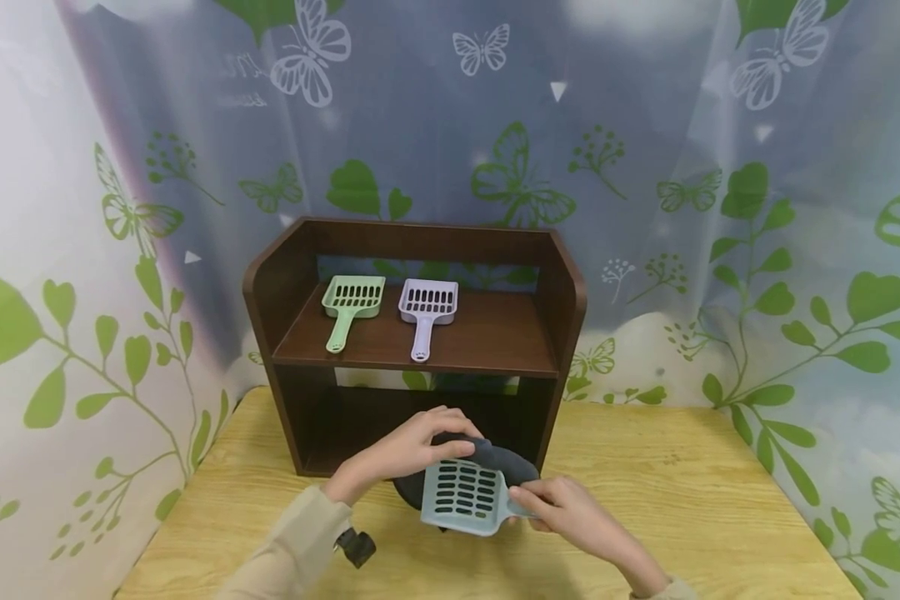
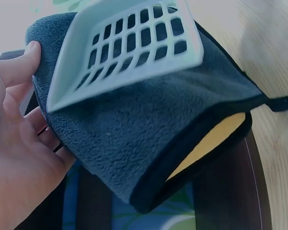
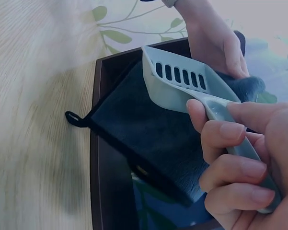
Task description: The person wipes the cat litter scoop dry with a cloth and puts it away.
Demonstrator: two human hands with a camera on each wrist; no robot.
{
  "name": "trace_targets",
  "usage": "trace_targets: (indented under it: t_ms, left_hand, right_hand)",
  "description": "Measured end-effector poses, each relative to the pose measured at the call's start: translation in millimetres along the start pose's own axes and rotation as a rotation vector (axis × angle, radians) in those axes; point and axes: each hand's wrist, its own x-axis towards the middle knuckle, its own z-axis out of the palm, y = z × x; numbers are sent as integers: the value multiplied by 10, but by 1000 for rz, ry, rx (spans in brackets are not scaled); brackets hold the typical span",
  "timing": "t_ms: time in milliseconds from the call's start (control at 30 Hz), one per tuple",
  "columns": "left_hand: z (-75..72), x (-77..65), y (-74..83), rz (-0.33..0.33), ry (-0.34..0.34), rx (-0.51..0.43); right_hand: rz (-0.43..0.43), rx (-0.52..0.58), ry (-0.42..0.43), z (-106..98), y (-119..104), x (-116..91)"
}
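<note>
My right hand (image 1: 573, 515) grips the handle of a pale blue slotted litter scoop (image 1: 468, 526), fingers curled round it. The scoop's pan overlaps a dark blue-grey plush cloth (image 2: 115, 148) in all three views. My left hand (image 1: 412, 443) pinches one edge of this cloth, thumb on the near face and fingers behind. The cloth hangs folded, with a black border, a small black loop (image 2: 282, 103) at one corner and a yellowish patch showing inside the fold. Both things are held up in front of the shelf's lower level.
A dark brown two-level shelf (image 1: 420, 364) stands on the wood-grain table (image 1: 667, 492). On its upper board lie a green litter scoop (image 1: 342, 321) and a lilac litter scoop (image 1: 423, 321), handles toward me. A leaf-and-butterfly curtain (image 1: 630, 217) hangs behind.
</note>
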Motion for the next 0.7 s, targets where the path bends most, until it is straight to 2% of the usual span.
trace_targets:
  t_ms: [233, 500, 600, 700]
  left_hand:
    - [-84, -127, -79, -72, 43, -11]
    - [-115, -235, -201, -83, 71, -59]
    - [-122, -263, -235, -104, 105, -70]
    - [-119, -277, -261, -154, 171, -94]
  right_hand:
    - [-20, 11, 26, -43, 118, -65]
    - [-16, 32, 16, -71, 233, -132]
    - [-1, 71, 8, -82, 261, -156]
    - [10, 134, 15, -79, 285, -172]
